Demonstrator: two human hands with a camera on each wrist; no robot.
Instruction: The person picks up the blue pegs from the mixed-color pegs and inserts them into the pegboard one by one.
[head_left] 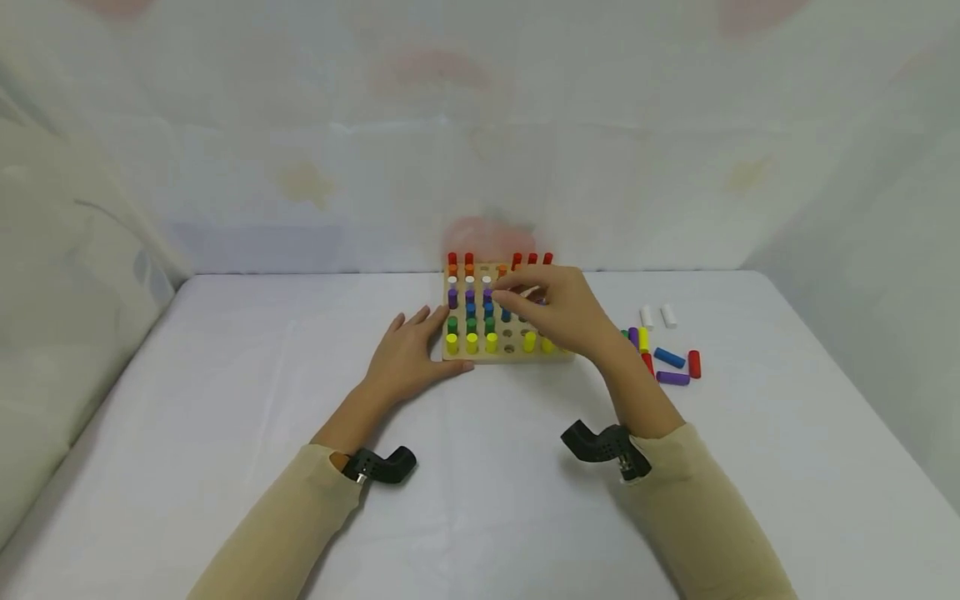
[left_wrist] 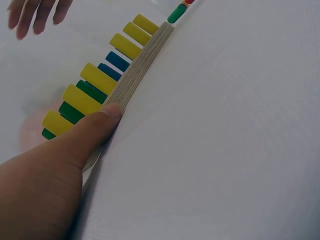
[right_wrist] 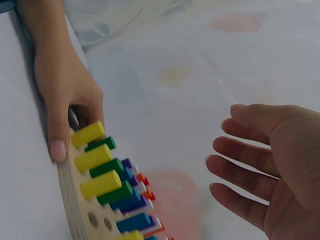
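A wooden peg board (head_left: pixel 480 356) stands at mid table with rows of red, orange, white, purple, blue, green and yellow pegs (head_left: pixel 471 342) and a few bare holes. My left hand (head_left: pixel 420 342) lies flat on the table at the board's front left corner, its thumb (left_wrist: pixel 102 120) pressing the board's edge (left_wrist: pixel 137 70). My right hand (head_left: pixel 517 293) hovers over the board's middle. Its fingers (right_wrist: pixel 240 152) are loosely spread and hold nothing.
Several loose pegs lie on the white cloth right of the board: two white (head_left: pixel 657 316), a blue (head_left: pixel 669 357), a red (head_left: pixel 693 363), a purple (head_left: pixel 672 377). Draped white fabric walls close in the back and both sides.
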